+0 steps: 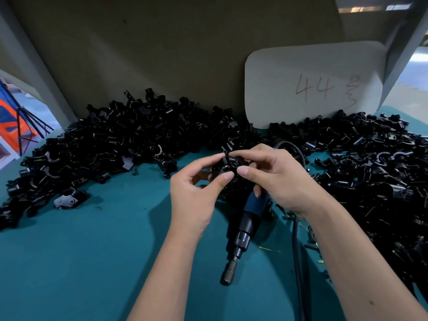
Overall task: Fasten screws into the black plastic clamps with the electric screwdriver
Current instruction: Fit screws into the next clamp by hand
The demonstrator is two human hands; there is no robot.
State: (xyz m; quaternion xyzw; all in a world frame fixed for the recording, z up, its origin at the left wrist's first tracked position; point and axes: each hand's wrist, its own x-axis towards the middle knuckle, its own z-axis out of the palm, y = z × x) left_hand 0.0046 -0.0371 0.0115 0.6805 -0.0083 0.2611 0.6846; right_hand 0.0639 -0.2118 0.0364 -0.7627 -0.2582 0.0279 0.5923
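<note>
Far left of the fingers, a heap of black plastic clamps [111,140] lies on the teal table covering [92,262], with one grey-faced clamp piece [70,200] at its near edge. The left hand [196,195] pinches a small black plastic clamp [229,164] between thumb and forefinger. The right hand [284,179] pinches the same clamp from the other side, its thumb tip just beside the left thumb tip. Below the right fingers hangs the blue-and-black electric screwdriver [243,230], bit end pointing toward the person, its black cable [297,251] alongside; whether the lower fingers grip it cannot be told. Right of the fingers lies a second heap of black clamps [370,170], behind it a pale card marked "44" [312,86].
</note>
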